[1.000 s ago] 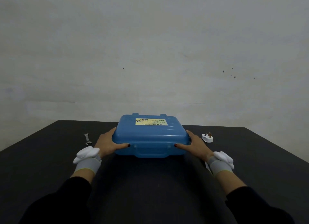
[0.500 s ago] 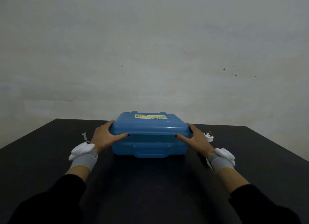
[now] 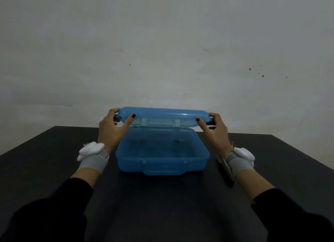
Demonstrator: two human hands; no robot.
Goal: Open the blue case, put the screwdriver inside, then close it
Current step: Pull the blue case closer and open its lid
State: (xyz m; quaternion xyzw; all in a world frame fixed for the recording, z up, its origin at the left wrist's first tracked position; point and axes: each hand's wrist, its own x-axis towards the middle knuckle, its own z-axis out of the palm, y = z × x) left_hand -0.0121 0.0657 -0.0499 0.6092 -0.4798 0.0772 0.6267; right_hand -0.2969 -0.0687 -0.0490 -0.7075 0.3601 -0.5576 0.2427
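The blue case [image 3: 162, 162] stands in the middle of the black table, its lid [image 3: 163, 115] raised well above the base and hinged at the back. My left hand [image 3: 112, 131] grips the lid's left end, thumb in front and fingers behind. My right hand [image 3: 215, 131] grips the lid's right end the same way. The inside of the base looks empty. The screwdriver [image 3: 225, 171] lies on the table just right of the case, a dark shaft partly hidden under my right wrist.
The black table [image 3: 162, 205] reaches a pale wall at the back. A small metal tool [image 3: 85, 144] peeks out beside my left wrist band. A white plug is mostly hidden behind my right wrist.
The lid was shut one second ago. Both hands have lifted its front edge, swinging it up and back, so the case now stands open.
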